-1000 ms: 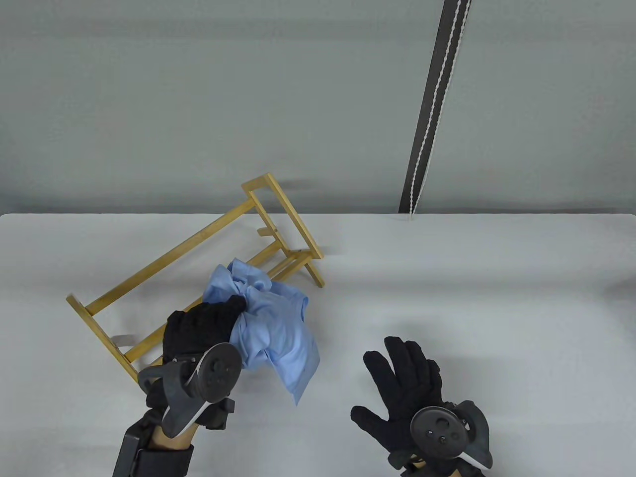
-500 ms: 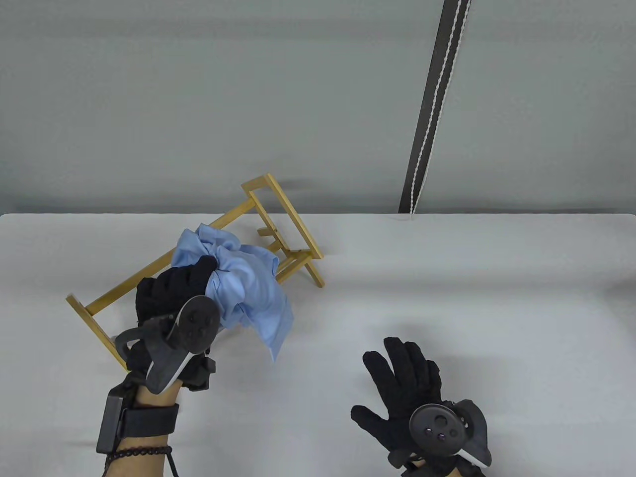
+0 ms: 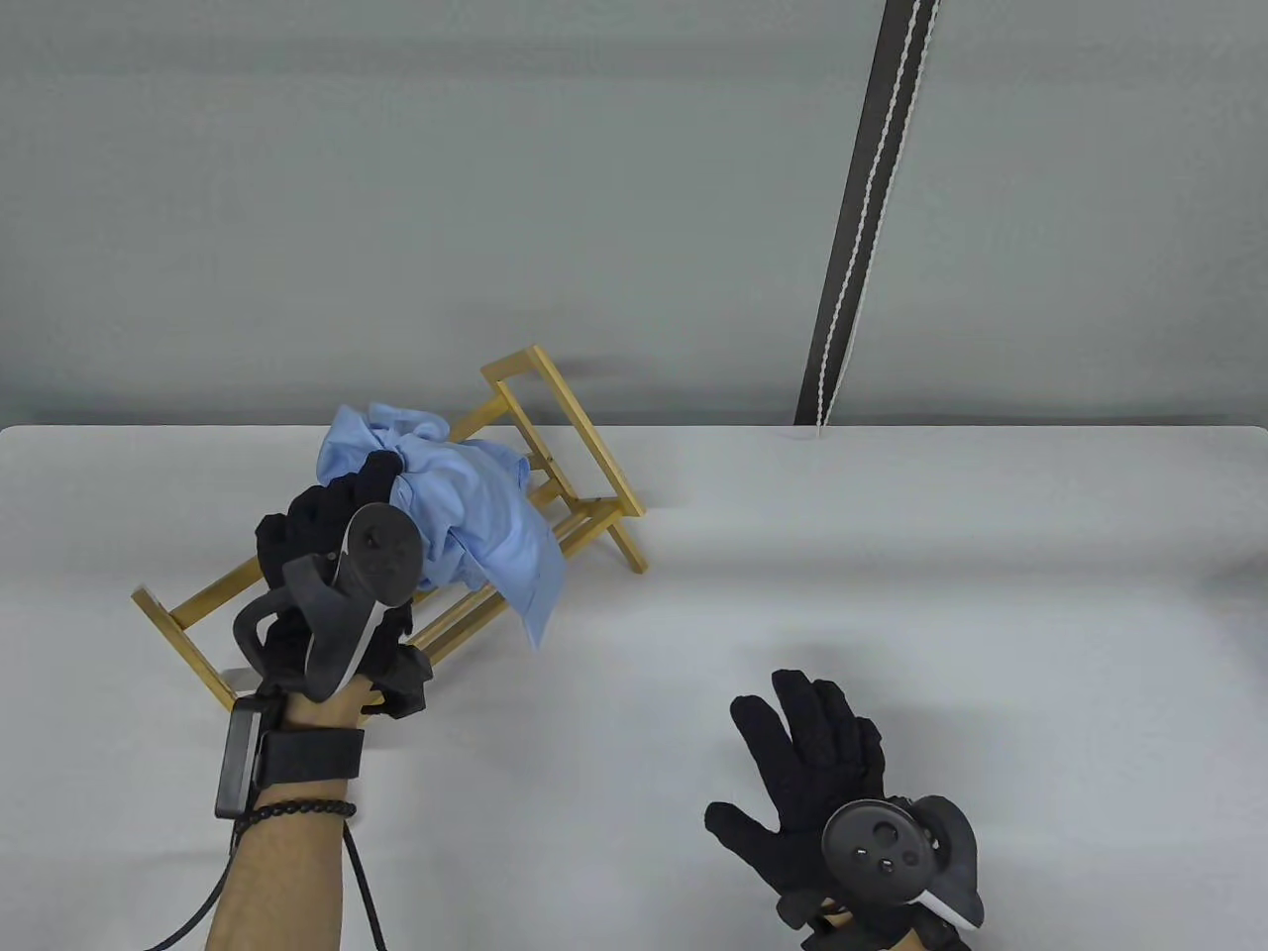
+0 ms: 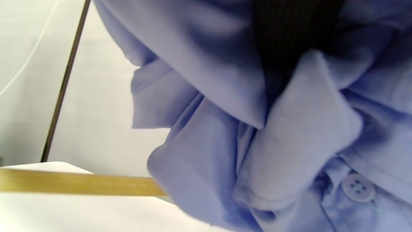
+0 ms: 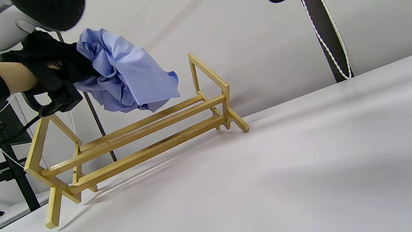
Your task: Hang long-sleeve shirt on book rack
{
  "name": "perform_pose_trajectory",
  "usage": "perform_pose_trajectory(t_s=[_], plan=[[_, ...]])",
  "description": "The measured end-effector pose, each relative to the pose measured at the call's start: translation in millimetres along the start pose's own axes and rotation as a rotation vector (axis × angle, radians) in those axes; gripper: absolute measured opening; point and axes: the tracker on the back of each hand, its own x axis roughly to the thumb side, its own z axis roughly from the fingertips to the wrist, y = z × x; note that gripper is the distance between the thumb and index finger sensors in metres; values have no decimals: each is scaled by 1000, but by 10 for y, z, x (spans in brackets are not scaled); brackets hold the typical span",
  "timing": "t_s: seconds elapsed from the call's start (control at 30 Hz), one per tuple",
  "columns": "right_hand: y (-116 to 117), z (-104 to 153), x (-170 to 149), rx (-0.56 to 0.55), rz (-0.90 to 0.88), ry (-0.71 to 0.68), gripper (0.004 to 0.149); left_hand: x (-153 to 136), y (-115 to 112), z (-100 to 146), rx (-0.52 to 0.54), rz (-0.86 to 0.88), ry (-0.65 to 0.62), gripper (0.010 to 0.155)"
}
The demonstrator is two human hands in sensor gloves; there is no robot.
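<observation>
Hands: my left hand [image 3: 327, 555], gripping the bunched shirt [image 3: 446, 495], has carried it up over the rack [image 3: 584, 446], ready for draping; right hand [image 3: 812, 783] splayed open above the bench [image 3: 991, 594].

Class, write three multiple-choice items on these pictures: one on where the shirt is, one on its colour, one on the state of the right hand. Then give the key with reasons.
1. Where is the shirt?
A. flat on the table
B. held up over the rack
C. under the rack

2. What colour is the shirt?
A. light blue
B. red
C. white

3. How is the right hand?
A. gripping the rack
B. pinching the shirt
C. open, fingers spread, holding nothing

Key: B, the left hand grips it bunched above the rails; A, pale blue cloth in every view; C, its fingers are splayed apart from everything.
</observation>
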Motion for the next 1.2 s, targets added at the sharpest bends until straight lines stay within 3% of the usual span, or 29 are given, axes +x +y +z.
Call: perform_pose_trajectory(t_s=[0.47, 0.8, 1.0, 1.2], plan=[[10, -2, -2, 8, 30, 12, 86, 11, -549, -138, -112, -333, 123, 85], [18, -8, -6, 12, 44, 27, 86, -90, -813, -269, -308, -400, 186, 103], [27, -31, -19, 22, 40, 51, 87, -193, -768, -309, -415, -446, 168, 109], [25, -32, -27, 24, 38, 61, 86, -311, -540, -283, -454, -465, 148, 110]])
